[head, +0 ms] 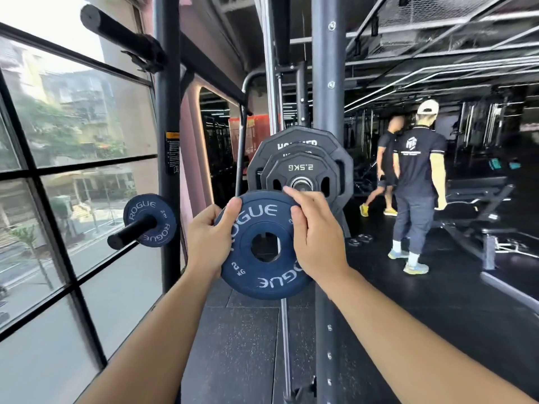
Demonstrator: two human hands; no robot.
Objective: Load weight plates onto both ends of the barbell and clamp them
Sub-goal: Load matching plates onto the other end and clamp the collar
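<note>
Both my hands hold a dark blue 2 kg Rogue plate upright at the middle of the view. My left hand grips its left rim, thumb over the front face. My right hand grips its upper right rim. Just behind the plate, several black plates, the front one marked 2.5 kg, sit on a steel sleeve end. The blue plate's hole lies below that sleeve end.
A second blue Rogue plate sits on a black storage peg on the rack upright at left. A window wall fills the left side. Two people stand at right near a bench on the black rubber floor.
</note>
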